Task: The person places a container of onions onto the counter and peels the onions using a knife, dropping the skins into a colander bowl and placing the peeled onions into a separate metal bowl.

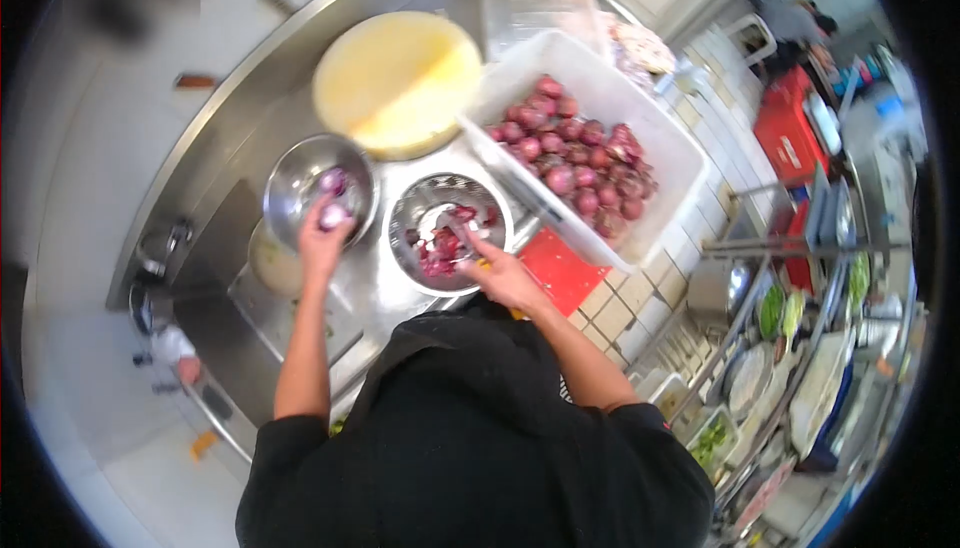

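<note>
My left hand point(322, 236) is over the near side of a steel bowl point(283, 193), its fingers round a peeled red onion point(334, 216). Another peeled onion point(333, 182) lies in that bowl. At the right rim of a steel colander point(401, 268), my right hand point(490, 270) has its fingers closed around something with a yellow part, perhaps a small knife, blurred. Red onion skins point(438, 256) lie in the colander. Behind it to the right, a white plastic tub point(672, 163) holds several unpeeled red onions point(570, 156).
A round yellowish board point(398, 80) lies behind the bowls. A red board point(562, 270) is right of the colander. A clear container point(535, 3) stands at the back. Shelving point(760, 248) with trays stands right; a person point(795, 23) is far off at top right.
</note>
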`<state>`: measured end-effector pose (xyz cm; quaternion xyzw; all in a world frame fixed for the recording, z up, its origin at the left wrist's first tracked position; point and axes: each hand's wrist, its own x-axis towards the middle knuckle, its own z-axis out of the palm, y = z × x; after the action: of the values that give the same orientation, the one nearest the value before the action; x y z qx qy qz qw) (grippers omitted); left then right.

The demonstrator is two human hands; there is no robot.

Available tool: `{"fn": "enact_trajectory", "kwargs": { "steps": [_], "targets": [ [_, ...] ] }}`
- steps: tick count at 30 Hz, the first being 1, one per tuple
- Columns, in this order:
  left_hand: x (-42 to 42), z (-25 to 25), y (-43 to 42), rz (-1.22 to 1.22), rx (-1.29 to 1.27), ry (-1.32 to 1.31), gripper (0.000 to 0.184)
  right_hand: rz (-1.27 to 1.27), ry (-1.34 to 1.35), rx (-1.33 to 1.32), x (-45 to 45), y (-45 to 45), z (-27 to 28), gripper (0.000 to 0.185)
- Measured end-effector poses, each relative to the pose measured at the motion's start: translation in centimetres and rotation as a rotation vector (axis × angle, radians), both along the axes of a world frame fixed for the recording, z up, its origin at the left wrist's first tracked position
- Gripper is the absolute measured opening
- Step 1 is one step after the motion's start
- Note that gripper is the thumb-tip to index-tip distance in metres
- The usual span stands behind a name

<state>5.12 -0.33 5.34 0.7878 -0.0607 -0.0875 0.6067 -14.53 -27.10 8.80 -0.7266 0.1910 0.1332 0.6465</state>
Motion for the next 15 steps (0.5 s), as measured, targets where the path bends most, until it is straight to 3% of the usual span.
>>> {"fn": "enact_trajectory", "kwargs": {
  "steps": [1, 3, 5, 7, 11, 15],
  "targets": [
    [1.5, -1.5, 0.9, 0.012, 0.071, -0.023, 0.053, 0.025, -0.124, -0.061, -0.6, -0.1, -1.7, 0.07],
    [4.2, -5.0, 2.8, -0.028, 0.283, -0.079, 0.047, -0.015, -0.076, -0.032, -1.1, 0.1, -0.9, 0.068],
    [4.9, -5.3, 2.2, -0.074, 0.44, -0.2, 0.04, -0.066, -0.044, -0.09, -1.4, 0.0, -1.4, 0.065],
    [5.0, -3.0, 0.6, -0.057, 0.475, -0.365, 0.036, -0.174, -0.066, -0.151, -1.7, 0.0, -2.1, 0.061],
    [4.1, 6.4, -7.3, 0.049, 0.166, -0.404, 0.027, -0.059, 0.136, -0.231, -2.5, -2.3, -0.2, 0.061],
    [3.6, 13.0, -16.5, -0.226, 0.081, -0.507, 0.026, -0.035, 0.063, -0.29, -4.0, -3.4, -1.5, 0.058]
  ]
}}
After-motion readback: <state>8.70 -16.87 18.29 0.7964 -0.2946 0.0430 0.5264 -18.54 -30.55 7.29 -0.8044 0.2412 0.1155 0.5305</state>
